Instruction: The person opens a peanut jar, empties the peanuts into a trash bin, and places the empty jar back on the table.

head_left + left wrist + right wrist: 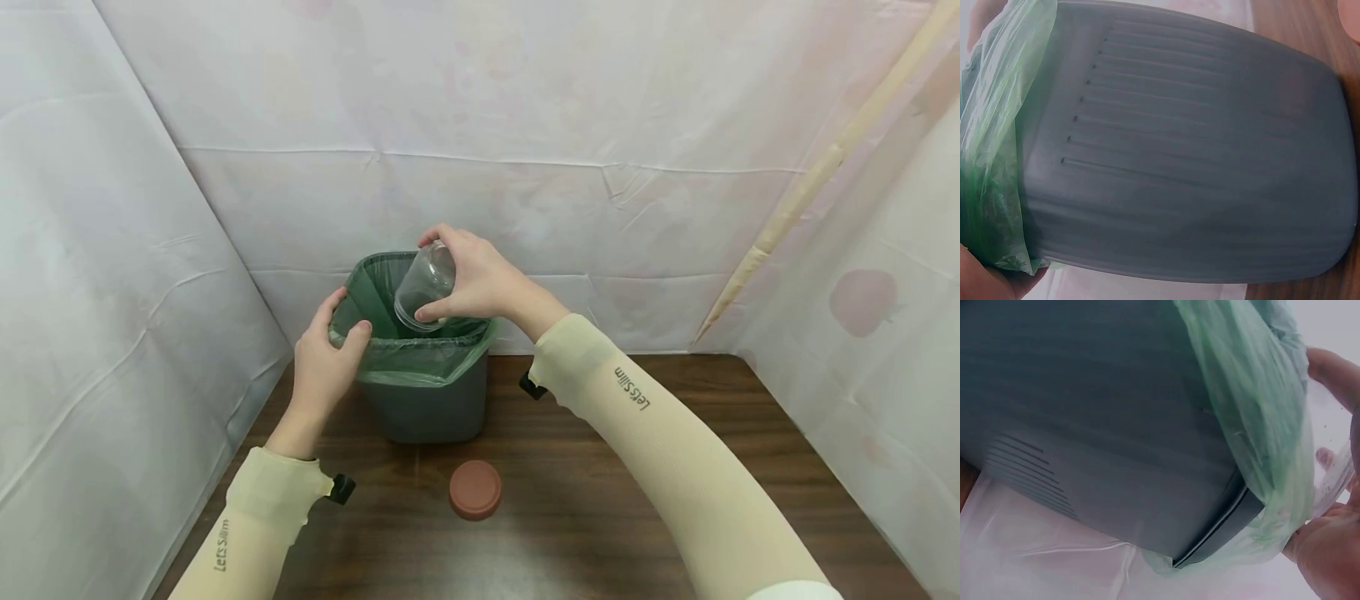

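A clear jar is tilted mouth downward over the opening of a dark grey trash bin. My right hand grips it around the sides, thumb toward the front and fingers behind. In the right wrist view only a sliver of the jar shows past the bag. A green trash bag lines the bin, folded over its rim. At the bin's left front corner, my left hand holds the bagged rim between thumb and fingers. Whether anything lies deep in the bin is hidden.
A round reddish-brown lid lies on the dark wooden table, in front of the bin. White cloth walls enclose the table at the back and both sides. A pale pole leans in the back right corner.
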Motion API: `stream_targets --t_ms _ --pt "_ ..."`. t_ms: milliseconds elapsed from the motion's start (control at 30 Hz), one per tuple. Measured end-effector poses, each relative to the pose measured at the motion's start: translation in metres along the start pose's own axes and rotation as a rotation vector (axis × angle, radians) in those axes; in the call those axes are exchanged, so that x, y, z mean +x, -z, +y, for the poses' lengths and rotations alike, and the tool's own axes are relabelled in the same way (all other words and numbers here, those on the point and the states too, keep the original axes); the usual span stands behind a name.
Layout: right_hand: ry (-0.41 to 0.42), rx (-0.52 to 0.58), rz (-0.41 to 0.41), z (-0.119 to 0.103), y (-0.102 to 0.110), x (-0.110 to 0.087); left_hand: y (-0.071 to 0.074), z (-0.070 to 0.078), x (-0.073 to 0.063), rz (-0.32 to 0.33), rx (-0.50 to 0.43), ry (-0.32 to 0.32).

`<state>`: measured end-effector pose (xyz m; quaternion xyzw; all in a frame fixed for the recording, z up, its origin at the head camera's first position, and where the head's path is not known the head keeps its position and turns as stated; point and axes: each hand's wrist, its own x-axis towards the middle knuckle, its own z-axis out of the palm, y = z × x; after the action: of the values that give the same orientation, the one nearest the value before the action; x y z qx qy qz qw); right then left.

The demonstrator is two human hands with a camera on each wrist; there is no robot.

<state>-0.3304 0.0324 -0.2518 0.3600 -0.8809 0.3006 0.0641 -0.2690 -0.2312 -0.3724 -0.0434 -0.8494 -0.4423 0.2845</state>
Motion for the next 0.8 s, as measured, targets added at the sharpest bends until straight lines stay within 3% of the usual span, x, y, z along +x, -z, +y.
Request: stream_targets --t_ms 300,567,800 --pt "0.041 -0.067 -0.012 -0.0035 -0.0059 0.001 0.003 -0.0009 -0.0008 -0.011 0.003 0.009" --pt "0.023 -0.079 -0.016 -0.0042 -0.0076 0.0005 0.0043 0.0003 0.0003 -0.006 -0.003 -0.016" --pt "0.025 -0.098 -0.017 -0.0009 -0.0083 0.001 0.0029 -0.0032 0.0017 -0.016 0.003 0.004"
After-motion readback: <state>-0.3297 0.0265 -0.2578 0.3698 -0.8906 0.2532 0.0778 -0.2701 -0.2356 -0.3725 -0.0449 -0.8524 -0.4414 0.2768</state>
